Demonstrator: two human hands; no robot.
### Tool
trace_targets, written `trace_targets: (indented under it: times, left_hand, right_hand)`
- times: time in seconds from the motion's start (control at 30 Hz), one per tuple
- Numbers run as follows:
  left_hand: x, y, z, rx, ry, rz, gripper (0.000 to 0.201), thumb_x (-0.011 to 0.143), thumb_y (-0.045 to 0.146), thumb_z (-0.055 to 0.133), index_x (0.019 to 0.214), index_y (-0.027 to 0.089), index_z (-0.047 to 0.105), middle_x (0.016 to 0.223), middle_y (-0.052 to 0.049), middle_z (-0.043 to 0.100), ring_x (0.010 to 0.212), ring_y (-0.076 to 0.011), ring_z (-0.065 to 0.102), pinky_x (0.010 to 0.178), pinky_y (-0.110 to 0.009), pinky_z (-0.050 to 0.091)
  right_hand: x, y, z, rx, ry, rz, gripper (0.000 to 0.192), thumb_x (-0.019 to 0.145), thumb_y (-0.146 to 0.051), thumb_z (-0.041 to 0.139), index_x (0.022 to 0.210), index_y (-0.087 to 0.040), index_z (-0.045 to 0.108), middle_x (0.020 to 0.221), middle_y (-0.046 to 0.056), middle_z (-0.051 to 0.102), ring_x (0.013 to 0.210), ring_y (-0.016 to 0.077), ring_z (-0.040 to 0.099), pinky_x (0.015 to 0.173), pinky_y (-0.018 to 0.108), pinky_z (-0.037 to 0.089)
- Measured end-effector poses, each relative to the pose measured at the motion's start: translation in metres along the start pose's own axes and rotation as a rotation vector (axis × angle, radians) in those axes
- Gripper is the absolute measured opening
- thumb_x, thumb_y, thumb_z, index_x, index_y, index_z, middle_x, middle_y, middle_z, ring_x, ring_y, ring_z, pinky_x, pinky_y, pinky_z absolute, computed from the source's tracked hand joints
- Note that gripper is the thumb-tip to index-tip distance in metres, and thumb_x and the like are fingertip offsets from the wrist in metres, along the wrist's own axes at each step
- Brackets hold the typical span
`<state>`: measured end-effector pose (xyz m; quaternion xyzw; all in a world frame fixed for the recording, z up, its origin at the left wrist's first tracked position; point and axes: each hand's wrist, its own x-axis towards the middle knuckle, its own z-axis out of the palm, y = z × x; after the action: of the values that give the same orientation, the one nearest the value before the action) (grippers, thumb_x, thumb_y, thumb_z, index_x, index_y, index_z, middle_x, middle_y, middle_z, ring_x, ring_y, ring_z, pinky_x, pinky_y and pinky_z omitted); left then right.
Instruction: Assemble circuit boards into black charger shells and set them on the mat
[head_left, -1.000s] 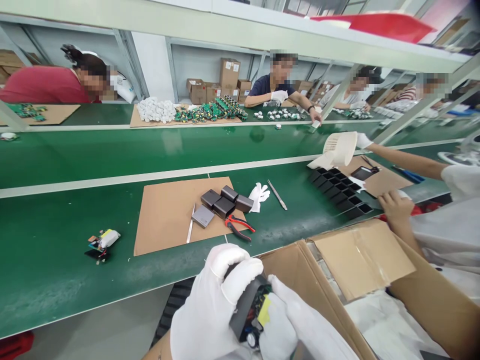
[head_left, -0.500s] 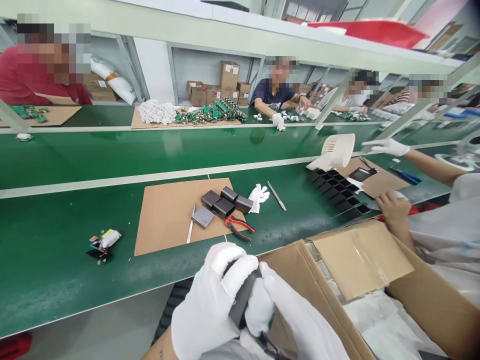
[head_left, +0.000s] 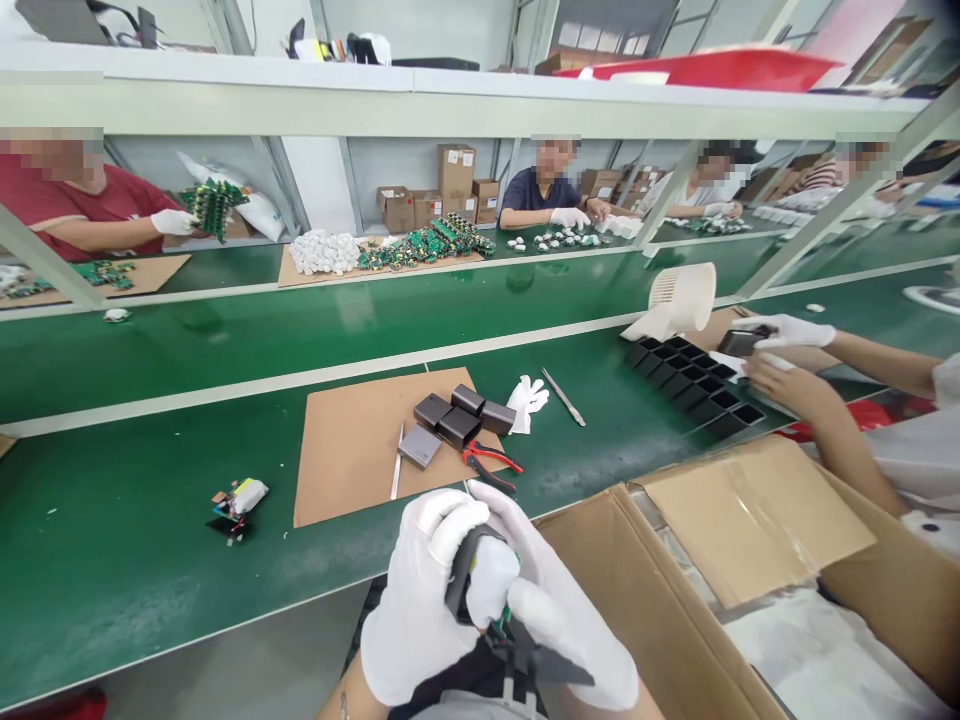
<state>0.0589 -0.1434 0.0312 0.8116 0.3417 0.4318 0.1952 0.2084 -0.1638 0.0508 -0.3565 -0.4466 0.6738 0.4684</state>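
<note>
Both my hands wear white gloves and meet low in the middle of the head view. My left hand (head_left: 412, 610) is wrapped round a dark plastic housing (head_left: 457, 585). At its open side my right hand (head_left: 577, 620) grips a circuit board (head_left: 499, 625) with a white-covered part (head_left: 491, 585), which sits at least partly inside the housing. A dark flap hangs below the board. Beyond my hands, several dark housings (head_left: 459, 428), red-handled pliers (head_left: 491, 465) and a pale strip-like tool (head_left: 397, 465) lie on a cardboard sheet (head_left: 341, 450).
Another board assembly (head_left: 238, 505) lies left on the green bench (head_left: 135, 560). Tweezers (head_left: 564, 397) and a spare glove (head_left: 527, 402) lie beyond the sheet. An open carton (head_left: 645, 600) stands close on my right, below a black tray (head_left: 686, 385) and a co-worker's hands (head_left: 787, 350). A fan (head_left: 679, 300) stands behind.
The view has shifted, lowering the shelf in frame. My hands have turned the housing so its white-covered part shows more. The right co-worker now holds a dark object; the left one lifts green boards.
</note>
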Motion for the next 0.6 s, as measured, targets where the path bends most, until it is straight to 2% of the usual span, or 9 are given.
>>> trace_targets:
  times: [0.07, 0.13, 0.2, 0.27, 0.33, 0.4, 0.47, 0.53, 0.6]
  left_hand:
    - [-0.002, -0.001, -0.001, 0.001, 0.003, -0.022, 0.055, 0.076, 0.013, 0.052, 0.129, 0.022, 0.039, 0.121, -0.014, 0.048, 0.11, -0.0271, 0.055, 0.088, -0.045, 0.053]
    - [-0.004, -0.003, 0.0, -0.013, 0.008, -0.041, 0.054, 0.076, 0.014, 0.054, 0.128, 0.022, 0.04, 0.121, -0.014, 0.049, 0.11, -0.0276, 0.055, 0.088, -0.045, 0.052]
    - [-0.005, -0.005, 0.001, -0.036, 0.016, -0.049, 0.053, 0.077, 0.016, 0.055, 0.128, 0.022, 0.041, 0.121, -0.014, 0.05, 0.111, -0.0283, 0.055, 0.089, -0.046, 0.052]
    - [-0.005, -0.006, 0.001, -0.066, 0.024, -0.05, 0.055, 0.078, 0.017, 0.057, 0.13, 0.022, 0.04, 0.122, -0.015, 0.05, 0.113, -0.0291, 0.055, 0.091, -0.048, 0.051]
    - [-0.004, -0.009, -0.002, -0.091, -0.003, -0.045, 0.061, 0.077, 0.017, 0.059, 0.133, 0.021, 0.037, 0.125, -0.016, 0.05, 0.115, -0.0302, 0.054, 0.094, -0.05, 0.05]
    - [-0.004, -0.012, -0.008, -0.093, -0.07, -0.003, 0.067, 0.075, 0.016, 0.061, 0.136, 0.022, 0.036, 0.126, -0.016, 0.051, 0.116, -0.0312, 0.053, 0.095, -0.051, 0.048]
    - [-0.003, -0.016, -0.014, -0.075, -0.166, 0.035, 0.066, 0.075, 0.015, 0.063, 0.136, 0.026, 0.04, 0.124, -0.013, 0.053, 0.114, -0.0309, 0.054, 0.094, -0.051, 0.049]
    - [-0.003, -0.019, -0.018, -0.142, -0.19, -0.042, 0.058, 0.073, 0.02, 0.069, 0.128, 0.028, 0.052, 0.122, -0.011, 0.055, 0.111, -0.0307, 0.056, 0.091, -0.049, 0.051]
    - [0.0, -0.021, -0.021, -0.377, -0.08, -0.268, 0.05, 0.072, 0.033, 0.075, 0.118, 0.026, 0.059, 0.12, -0.009, 0.056, 0.109, -0.0299, 0.058, 0.092, -0.045, 0.052]
  right_hand:
    - [0.003, 0.002, 0.004, 0.049, 0.034, 0.008, 0.076, 0.071, -0.052, 0.074, 0.134, -0.026, 0.039, 0.122, 0.01, 0.058, 0.095, 0.0236, 0.065, 0.1, 0.045, 0.046]
    - [0.006, 0.008, 0.005, 0.094, 0.073, 0.02, 0.07, 0.072, -0.043, 0.075, 0.132, -0.026, 0.04, 0.122, 0.009, 0.058, 0.077, 0.0177, 0.065, 0.09, 0.041, 0.051]
    - [0.009, 0.015, 0.005, 0.127, 0.095, 0.031, 0.064, 0.073, -0.034, 0.073, 0.129, -0.027, 0.042, 0.123, 0.008, 0.057, 0.068, 0.0138, 0.064, 0.081, 0.037, 0.052]
    - [0.012, 0.02, 0.005, 0.124, 0.103, 0.02, 0.058, 0.074, -0.03, 0.071, 0.126, -0.026, 0.044, 0.123, 0.007, 0.057, 0.071, 0.014, 0.064, 0.078, 0.034, 0.053]
    - [0.014, 0.02, 0.006, 0.074, 0.124, -0.018, 0.051, 0.076, -0.032, 0.071, 0.12, -0.025, 0.046, 0.123, 0.008, 0.058, 0.086, 0.0177, 0.065, 0.083, 0.035, 0.052]
    - [0.015, 0.02, 0.007, 0.028, 0.156, -0.041, 0.048, 0.077, -0.038, 0.072, 0.115, -0.023, 0.047, 0.122, 0.009, 0.058, 0.103, 0.0213, 0.061, 0.089, 0.035, 0.05]
    - [0.017, 0.02, 0.007, -0.004, 0.187, -0.023, 0.054, 0.075, -0.044, 0.075, 0.115, -0.023, 0.045, 0.118, 0.009, 0.06, 0.104, 0.0217, 0.061, 0.09, 0.035, 0.05]
    - [0.018, 0.021, 0.003, -0.058, 0.179, 0.012, 0.065, 0.075, -0.052, 0.074, 0.123, -0.023, 0.04, 0.109, 0.008, 0.064, 0.094, 0.0206, 0.064, 0.087, 0.036, 0.051]
    - [0.02, 0.024, -0.003, -0.089, 0.115, 0.038, 0.077, 0.079, -0.064, 0.063, 0.136, -0.024, 0.032, 0.105, 0.008, 0.066, 0.088, 0.0209, 0.066, 0.084, 0.038, 0.051]
